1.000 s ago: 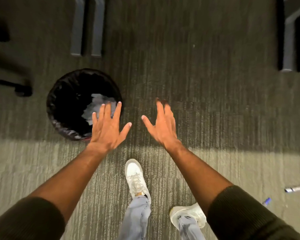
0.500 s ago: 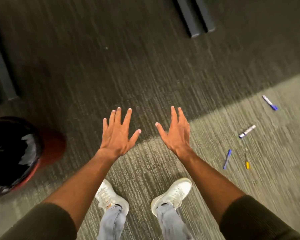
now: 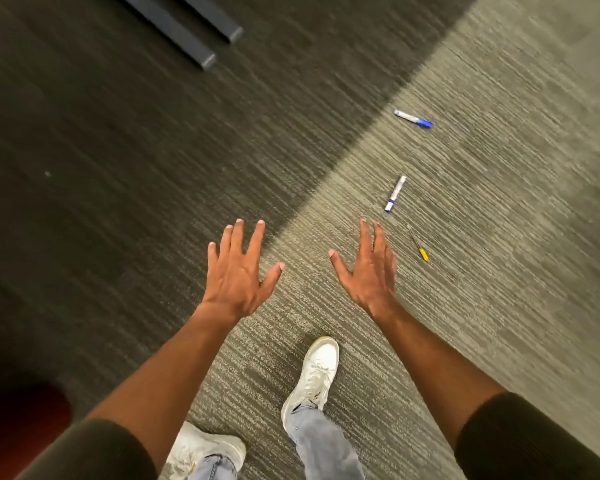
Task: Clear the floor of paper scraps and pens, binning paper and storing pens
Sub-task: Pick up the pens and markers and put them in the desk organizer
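Both hands, left hand (image 3: pixel 238 271) and right hand (image 3: pixel 368 273), spread empty. Capped marker (image 3: pixel 395 193) at 1 o'clock, long axis 1–7; blue-capped marker (image 3: pixel 413 119) beyond, cap toward 4; yellow-handled screwdriver (image 3: pixel 418 243) beside the right hand.

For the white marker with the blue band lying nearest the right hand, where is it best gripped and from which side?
Probably mid-barrel, from above. The white marker lies flat on the carpet, clear of other pens, so thumb and forefinger can pinch across its narrow width. The open right hand is closest and would come in from the marker's near left.

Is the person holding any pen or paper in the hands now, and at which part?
Nothing is held. The left hand and right hand are both open and empty, fingers spread above the carpet.
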`<state>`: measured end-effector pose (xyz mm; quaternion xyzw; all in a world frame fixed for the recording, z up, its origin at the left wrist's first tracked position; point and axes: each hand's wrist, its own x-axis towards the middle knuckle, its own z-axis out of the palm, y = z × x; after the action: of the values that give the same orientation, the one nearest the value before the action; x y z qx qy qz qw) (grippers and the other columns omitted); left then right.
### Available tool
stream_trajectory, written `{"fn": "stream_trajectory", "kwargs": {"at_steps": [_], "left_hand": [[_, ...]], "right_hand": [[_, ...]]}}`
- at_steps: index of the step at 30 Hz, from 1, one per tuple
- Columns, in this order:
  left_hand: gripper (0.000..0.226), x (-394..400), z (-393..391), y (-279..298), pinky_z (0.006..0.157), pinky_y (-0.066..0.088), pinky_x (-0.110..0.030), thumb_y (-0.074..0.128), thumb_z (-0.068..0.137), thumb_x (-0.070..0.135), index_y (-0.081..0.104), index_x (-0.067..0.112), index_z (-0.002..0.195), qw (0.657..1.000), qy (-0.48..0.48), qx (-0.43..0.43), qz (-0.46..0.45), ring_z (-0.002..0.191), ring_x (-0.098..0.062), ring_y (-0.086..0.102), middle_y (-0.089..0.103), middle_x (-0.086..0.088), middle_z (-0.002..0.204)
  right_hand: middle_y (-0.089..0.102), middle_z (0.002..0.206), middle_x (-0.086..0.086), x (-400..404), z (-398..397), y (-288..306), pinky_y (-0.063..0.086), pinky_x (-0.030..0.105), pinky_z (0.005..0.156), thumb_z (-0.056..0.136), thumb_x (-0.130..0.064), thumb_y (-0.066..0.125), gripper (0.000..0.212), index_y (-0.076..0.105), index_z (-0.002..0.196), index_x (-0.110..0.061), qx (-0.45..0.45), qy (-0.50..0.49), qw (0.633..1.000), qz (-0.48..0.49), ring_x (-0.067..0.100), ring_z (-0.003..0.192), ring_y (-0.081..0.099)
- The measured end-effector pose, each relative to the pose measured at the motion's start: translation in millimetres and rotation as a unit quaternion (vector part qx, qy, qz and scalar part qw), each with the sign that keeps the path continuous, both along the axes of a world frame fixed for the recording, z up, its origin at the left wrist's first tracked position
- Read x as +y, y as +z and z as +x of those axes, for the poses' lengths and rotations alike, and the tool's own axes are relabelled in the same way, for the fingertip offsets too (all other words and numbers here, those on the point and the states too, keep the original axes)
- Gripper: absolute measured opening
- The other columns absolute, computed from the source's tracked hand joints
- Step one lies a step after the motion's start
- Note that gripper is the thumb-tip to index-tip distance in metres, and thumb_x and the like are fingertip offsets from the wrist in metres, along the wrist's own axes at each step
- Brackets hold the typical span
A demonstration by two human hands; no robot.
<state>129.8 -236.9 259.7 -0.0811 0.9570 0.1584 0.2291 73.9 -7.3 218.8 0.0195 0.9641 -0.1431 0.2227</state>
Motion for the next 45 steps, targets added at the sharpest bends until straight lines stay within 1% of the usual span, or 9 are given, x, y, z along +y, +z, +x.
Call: {"fn": "stream_trajectory", "kwargs": {"at_steps": [8,11,18,23,26,31,34,37,45], "left_hand": [[0.082,83.8,-67.4,5.1,0.121,0.009,-0.056,0.028,0.093,0.066,-0.007,0.026,0.155,0.998,-0.063,-0.013,0.02,0.151,-0.032,0.0,-0.002,-0.017,0.163],[0.081,108.8,-84.8,0.9,0.121,0.009,-0.055,0.028,0.093,0.066,-0.005,0.025,0.155,0.995,-0.098,-0.009,0.033,0.151,-0.032,0.0,-0.001,-0.017,0.163],[0.081,126.6,-118.7,-20.6,0.121,0.011,-0.056,0.025,0.092,0.067,-0.004,0.026,0.155,0.986,-0.159,-0.03,0.05,0.151,-0.032,0.002,0.003,-0.017,0.163],[0.082,126.1,-155.2,-38.9,0.119,0.012,-0.054,0.022,0.09,0.07,-0.003,0.026,0.155,0.98,-0.185,-0.052,0.044,0.151,-0.032,0.004,0.005,-0.018,0.163],[0.083,126.2,-172.8,-43.4,0.121,0.01,-0.054,0.024,0.091,0.069,-0.005,0.025,0.155,0.973,-0.216,-0.07,0.033,0.151,-0.031,0.001,0.003,-0.018,0.163],[0.082,146.2,-200.1,-51.0,0.122,0.005,-0.052,0.021,0.093,0.068,-0.012,0.024,0.154,0.963,-0.246,-0.106,0.019,0.151,-0.031,-0.007,-0.007,-0.017,0.163],[0.082,167.3,-204.3,-61.5,0.121,0.004,-0.051,0.022,0.093,0.068,-0.01,0.024,0.155,0.955,-0.269,-0.122,0.018,0.151,-0.032,-0.006,-0.007,-0.017,0.163],[0.082,188.7,-201.0,-77.4,0.122,0.008,-0.051,0.027,0.093,0.067,-0.002,0.023,0.156,0.955,-0.263,-0.132,0.024,0.151,-0.033,-0.001,-0.001,-0.018,0.163],[0.079,251.2,-173.8,-141.0,0.119,0.021,-0.05,0.037,0.093,0.063,0.015,0.019,0.154,0.964,-0.173,-0.196,0.042,0.148,-0.035,0.016,0.02,-0.019,0.159]], "right_hand": [[0.01,0.162,0.017,105.9,-3.9,2.3,0.023,0.05,0.119,0.085,-0.072,0.044,0.094,0.006,0.155,-0.021,-0.03,-0.102,0.994,0.018,0.032,0.148,0.018],[0.009,0.162,0.017,131.5,-8.0,-1.9,0.02,0.048,0.118,0.085,-0.071,0.046,0.095,0.005,0.155,-0.021,-0.046,-0.136,0.989,0.034,0.032,0.148,0.018],[0.005,0.163,0.011,157.1,-8.1,-13.2,0.018,0.043,0.121,0.086,-0.068,0.048,0.093,0.005,0.154,-0.022,-0.075,-0.214,0.973,0.044,0.03,0.149,0.015],[-0.001,0.164,0.012,166.2,-20.8,-22.1,0.019,0.046,0.121,0.087,-0.064,0.05,0.094,0.0,0.155,-0.022,-0.136,-0.267,0.952,0.054,0.032,0.15,0.01],[0.001,0.164,0.013,179.0,-37.5,-21.0,0.02,0.046,0.121,0.088,-0.064,0.048,0.094,0.0,0.155,-0.018,-0.127,-0.276,0.95,0.073,0.031,0.15,0.012],[0.005,0.163,0.011,208.5,-71.8,-19.2,0.024,0.049,0.118,0.089,-0.061,0.049,0.089,0.003,0.155,-0.022,-0.101,-0.292,0.948,0.083,0.032,0.148,0.017],[0.005,0.163,0.011,223.8,-86.3,-26.7,0.023,0.047,0.118,0.09,-0.059,0.051,0.088,0.003,0.155,-0.023,-0.099,-0.307,0.943,0.084,0.033,0.148,0.017],[0.007,0.163,0.013,235.6,-94.9,-45.0,0.02,0.046,0.119,0.091,-0.055,0.053,0.087,0.004,0.155,-0.022,-0.109,-0.313,0.941,0.072,0.033,0.148,0.016],[0.018,0.161,0.012,260.0,-108.1,-114.2,0.025,0.046,0.115,0.09,-0.042,0.061,0.081,0.014,0.152,-0.023,-0.127,-0.293,0.947,0.031,0.034,0.146,0.023]]}}
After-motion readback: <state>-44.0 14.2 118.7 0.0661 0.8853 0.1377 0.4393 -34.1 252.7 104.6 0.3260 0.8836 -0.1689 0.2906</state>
